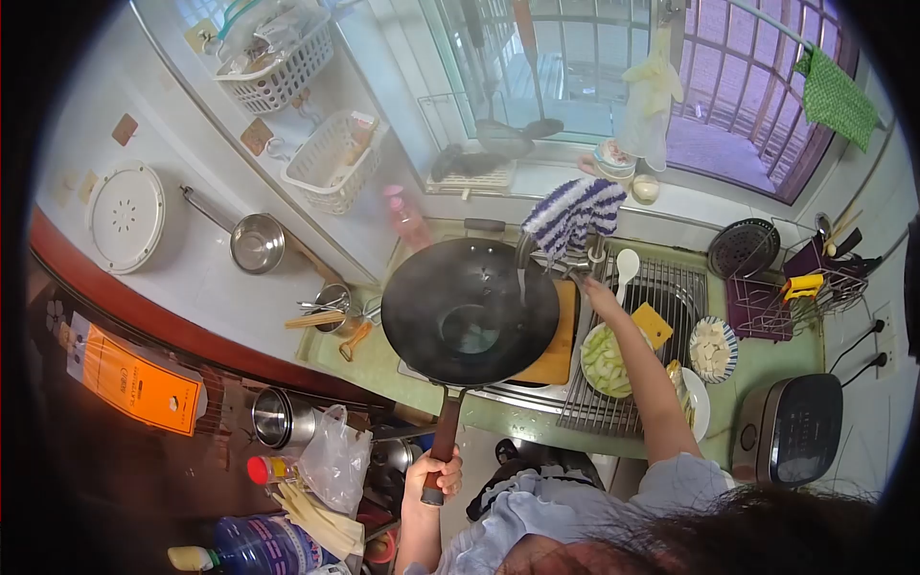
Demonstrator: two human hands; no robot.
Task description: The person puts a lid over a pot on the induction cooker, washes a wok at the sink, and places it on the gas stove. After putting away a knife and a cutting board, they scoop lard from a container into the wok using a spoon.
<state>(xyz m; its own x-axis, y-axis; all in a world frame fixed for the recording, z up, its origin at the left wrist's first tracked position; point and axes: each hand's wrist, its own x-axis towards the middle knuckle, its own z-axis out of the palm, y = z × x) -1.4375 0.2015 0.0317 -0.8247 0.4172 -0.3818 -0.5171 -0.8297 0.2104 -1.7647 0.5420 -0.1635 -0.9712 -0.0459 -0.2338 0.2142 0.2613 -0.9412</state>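
Note:
My left hand (434,473) is wrapped around the brown handle (446,436) of a large black wok (412,316). Steam rises over the wok, and some clear liquid (470,329) lies in its bottom. Over the sink area, my right hand (600,297) reaches to the metal faucet (524,270), its fingers closed at what looks like the lever. The fingertips are partly hidden. A striped purple-and-white cloth (575,216) hangs over the faucet. Below my right forearm sits a bowl of pale green vegetable slices (604,362).
A wooden board (561,345) lies beside the wok. On the sink's metal rack (594,414) are a white spoon (627,268) and a yellow cloth (652,324). To the right stand a bowl of white chunks (713,350), a white plate (701,407) and a rice cooker (791,431).

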